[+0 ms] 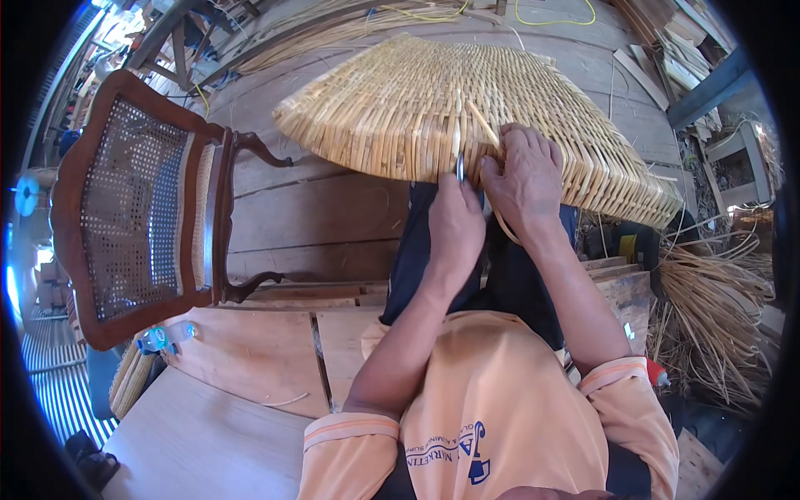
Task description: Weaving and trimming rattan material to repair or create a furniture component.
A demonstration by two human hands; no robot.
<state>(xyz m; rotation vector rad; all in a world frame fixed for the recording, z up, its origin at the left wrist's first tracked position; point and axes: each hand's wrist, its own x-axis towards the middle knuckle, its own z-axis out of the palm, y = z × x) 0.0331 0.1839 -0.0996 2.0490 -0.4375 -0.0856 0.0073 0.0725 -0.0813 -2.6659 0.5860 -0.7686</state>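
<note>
A woven rattan panel (433, 75) with a thick wrapped edge lies across my knees, its near edge facing me. My left hand (457, 221) is closed around a small tool with a shiny metal blade (460, 168), which stands upright against that edge. The tool's handle is hidden in my fist. My right hand (527, 179) rests on the edge just to the right, fingers bent over it and pinching a pale rattan strand (483, 123). One end of the strand sticks up over the weave, and a loop hangs below my right wrist.
At the left a brown wooden chair with a cane back (133, 204) lies tipped on the planks. Plastic bottles (167, 335) are near it. A big bundle of loose rattan strips (712, 308) spreads at the right. Long strips and a yellow cord (554, 22) lie at the far side.
</note>
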